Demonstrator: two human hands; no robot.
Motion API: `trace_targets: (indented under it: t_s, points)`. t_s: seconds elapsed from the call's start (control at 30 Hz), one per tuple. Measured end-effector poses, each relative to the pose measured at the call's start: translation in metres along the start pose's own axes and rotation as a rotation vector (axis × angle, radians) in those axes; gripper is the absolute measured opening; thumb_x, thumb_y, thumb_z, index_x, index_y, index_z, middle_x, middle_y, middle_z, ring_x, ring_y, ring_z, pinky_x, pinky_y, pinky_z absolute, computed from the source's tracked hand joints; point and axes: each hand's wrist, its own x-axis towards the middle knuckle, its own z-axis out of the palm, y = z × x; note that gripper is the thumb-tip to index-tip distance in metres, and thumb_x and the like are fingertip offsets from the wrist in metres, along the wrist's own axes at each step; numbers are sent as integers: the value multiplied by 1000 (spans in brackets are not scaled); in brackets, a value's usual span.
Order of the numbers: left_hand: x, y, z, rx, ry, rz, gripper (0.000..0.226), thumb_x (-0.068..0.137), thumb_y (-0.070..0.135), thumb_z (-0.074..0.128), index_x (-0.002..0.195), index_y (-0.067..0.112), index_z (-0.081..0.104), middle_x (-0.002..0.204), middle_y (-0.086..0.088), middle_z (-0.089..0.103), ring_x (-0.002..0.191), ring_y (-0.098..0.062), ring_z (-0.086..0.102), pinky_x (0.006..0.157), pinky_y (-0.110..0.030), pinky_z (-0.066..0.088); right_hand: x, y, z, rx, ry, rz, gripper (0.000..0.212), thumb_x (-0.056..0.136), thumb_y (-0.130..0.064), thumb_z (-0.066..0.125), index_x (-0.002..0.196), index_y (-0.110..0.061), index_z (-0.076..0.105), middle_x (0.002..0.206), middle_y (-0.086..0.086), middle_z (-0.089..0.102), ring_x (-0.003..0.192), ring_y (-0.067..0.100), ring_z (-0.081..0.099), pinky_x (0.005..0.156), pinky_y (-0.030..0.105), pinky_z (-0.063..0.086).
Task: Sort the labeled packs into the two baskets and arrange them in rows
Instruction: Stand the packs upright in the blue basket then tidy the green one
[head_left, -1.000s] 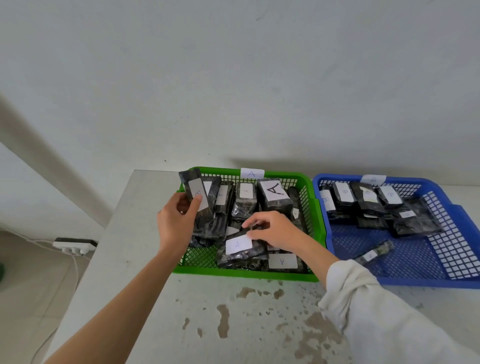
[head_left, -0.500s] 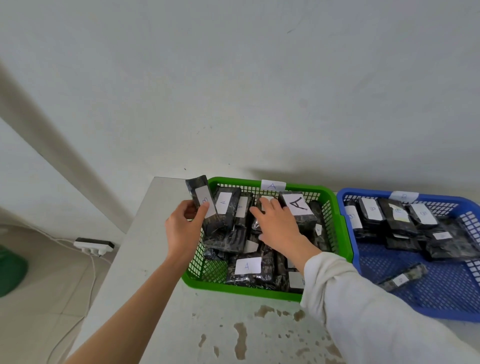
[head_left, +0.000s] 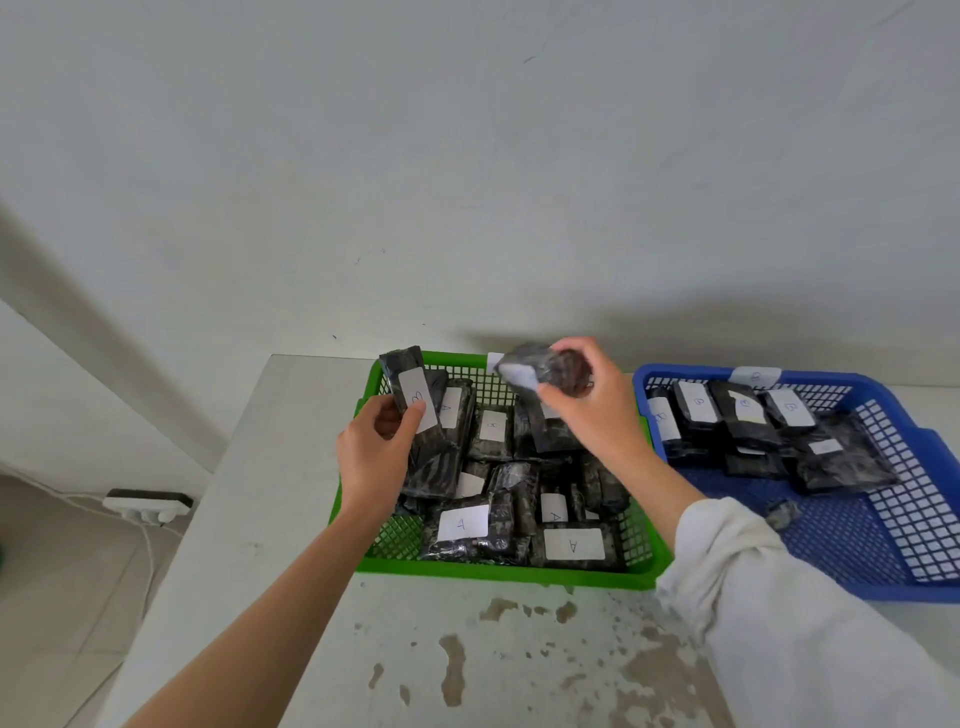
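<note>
— What could go wrong from here?
— Missorting, mostly. The left grip (head_left: 371, 452) is clamped on a B pack (head_left: 415, 397), thumb on its label, at the far left corner of the green basket (head_left: 498, 571). The labels I can read in there say A. Set down there, it joins the wrong lot.
— And the other hand?
— The right grip (head_left: 597, 410) pinches a lifted pack (head_left: 543, 370) by one end, above the green basket's far rim. Its label is blurred, so I cannot read the letter, and a guess could send it to the wrong side. The wrap looks glossy. A pinch on one end might let it slip onto the A packs (head_left: 573, 544) below, which already lie jumbled, not in rows.
— Any risk to the blue basket (head_left: 691, 370)?
— Its B row (head_left: 743, 408) stands along the far side, right of both hands. The sleeve (head_left: 779, 623) hides its near left corner from view. A carry across could, I think, brush that row askew.
— Which way do the held packs point?
— The B pack stands nearly upright. Its long axis runs bottom to top, the top leans a little left, and the label faces the camera. The lifted pack lies roughly level, long axis left to right. Its labelled end points left and the other end sits inside the fingers.
— And the baskets?
— Side by side on the tabletop (head_left: 291, 467), green left, blue right.
</note>
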Motion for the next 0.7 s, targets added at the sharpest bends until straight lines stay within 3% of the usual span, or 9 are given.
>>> trace_targets:
  t_s: [0.1,0.27,0.47,0.57,0.7]
  points:
    - [-5,5,7,5,-12,10,25,86,40,64,96,17,65,77,7,64,69,-2,57,59,-11,41,-1,11,-24,-23,116,-26,40,74,-12,72,106,-25,52,103,-7,56,92,11,55,71,19,43]
    - [-10,11,18,15,-18,8,19,85,38,66,92,20,64,76,12,64,68,2,57,56,-6,40,-19,41,-38,-342,-32,-119,34,79,-7,70,106,-14,51,122,3,50,118,21,44,88,18,31]
    - [-8,16,31,-1,-42,17,16,85,38,66,90,22,63,75,13,65,69,0,60,59,-11,44,-36,57,-41,-533,-187,-126,38,84,-14,67,117,-19,49,145,1,35,136,21,31,96,31,42]
    - [-8,13,34,-3,-52,14,17,85,38,66,92,22,64,77,12,66,70,-2,61,62,-17,49,-38,57,-43,-589,-213,-103,37,89,-26,60,124,-19,50,151,1,29,137,23,30,105,37,36]
    - [-8,11,31,10,-34,-1,16,85,37,66,92,22,64,77,14,65,70,2,60,59,-9,43,-37,43,-37,-695,-85,-268,35,84,-29,66,115,-13,61,143,10,43,137,30,34,114,47,23]
